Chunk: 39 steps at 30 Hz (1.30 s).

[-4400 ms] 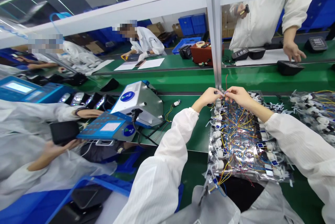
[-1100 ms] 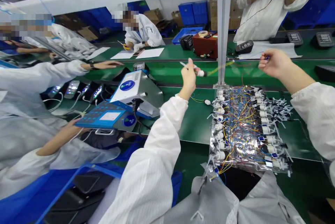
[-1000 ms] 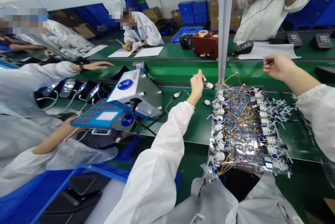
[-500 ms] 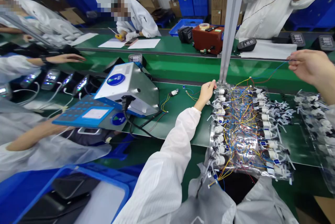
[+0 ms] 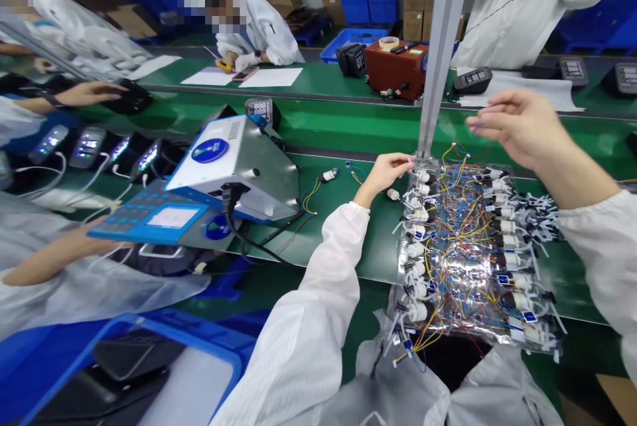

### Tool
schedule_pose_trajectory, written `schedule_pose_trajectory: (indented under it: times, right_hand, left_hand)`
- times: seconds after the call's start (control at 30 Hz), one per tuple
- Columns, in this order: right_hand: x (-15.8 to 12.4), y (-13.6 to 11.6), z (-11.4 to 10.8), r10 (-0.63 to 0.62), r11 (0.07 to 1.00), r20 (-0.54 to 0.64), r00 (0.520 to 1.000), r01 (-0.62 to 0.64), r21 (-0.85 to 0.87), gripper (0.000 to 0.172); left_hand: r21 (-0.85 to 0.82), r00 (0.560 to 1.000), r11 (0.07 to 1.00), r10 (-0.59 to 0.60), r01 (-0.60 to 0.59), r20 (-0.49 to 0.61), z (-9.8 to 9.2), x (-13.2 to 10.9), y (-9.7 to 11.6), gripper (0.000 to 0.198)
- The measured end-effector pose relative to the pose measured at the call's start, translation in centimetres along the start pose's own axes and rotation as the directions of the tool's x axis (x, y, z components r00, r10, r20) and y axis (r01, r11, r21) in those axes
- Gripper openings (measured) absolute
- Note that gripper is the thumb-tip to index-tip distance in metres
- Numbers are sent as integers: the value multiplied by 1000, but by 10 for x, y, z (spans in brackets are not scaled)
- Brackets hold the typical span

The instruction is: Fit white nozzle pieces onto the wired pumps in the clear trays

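Note:
A clear plastic tray (image 5: 460, 260) full of small pumps with white fittings and tangled red, yellow and blue wires lies before me, reaching over the bench's near edge. At its far left corner is my left hand (image 5: 385, 175), thumb and fingertips closed together; what they pinch is too small to make out. My right hand (image 5: 517, 124) is raised above the tray's far right side. Its fingertips are pinched on a thin blue wire, faint and blurred. A loose white pump (image 5: 328, 176) with yellow wires lies left of my left hand.
A metal post (image 5: 438, 61) rises just beyond the tray. A blue-and-silver tester (image 5: 233, 167) stands to the left, with a black cable. Lit display devices (image 5: 89, 147) and a co-worker's arms are further left. A blue bin (image 5: 124, 340) stands low at left; other people work across the bench.
My right hand has swung left from the right side to above the tray, and the wire it held stretched has gone slack. My left hand stays at the tray's corner.

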State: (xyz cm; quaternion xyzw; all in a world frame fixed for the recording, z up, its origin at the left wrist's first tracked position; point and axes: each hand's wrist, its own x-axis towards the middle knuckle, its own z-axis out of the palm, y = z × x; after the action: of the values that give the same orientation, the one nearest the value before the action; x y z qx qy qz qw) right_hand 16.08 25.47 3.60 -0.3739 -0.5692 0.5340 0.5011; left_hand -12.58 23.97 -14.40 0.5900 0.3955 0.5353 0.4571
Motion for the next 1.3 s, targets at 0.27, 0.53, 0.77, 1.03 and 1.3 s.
schedule_pose_trajectory:
  times: [0.27,0.53,0.77,1.03,1.3]
  right_hand:
    - [-7,126,63,60,988,-33,998,-64,-139,28]
    - [-20,171,55,-25,995,-86,996,16,-94,37]
    - [-25,173,58,-24,999,-135,991,20,-35,33]
    - [-27,170,61,11,1000,-126,992,-9,14,31]
    - [-27,173,59,17,999,-101,995,-14,35,31]
  left_hand:
    - [-196,982,977,54,-90,-183,32,31,-22,40]
    - [-219,992,976,-3,-24,-123,36,24,-36,40]
    - [-114,993,988,101,-108,-66,38,17,-24,30]
    - [-63,993,996,51,-58,-106,40,15,-25,39]
    - [-116,985,993,-35,15,-169,43,14,-30,46]
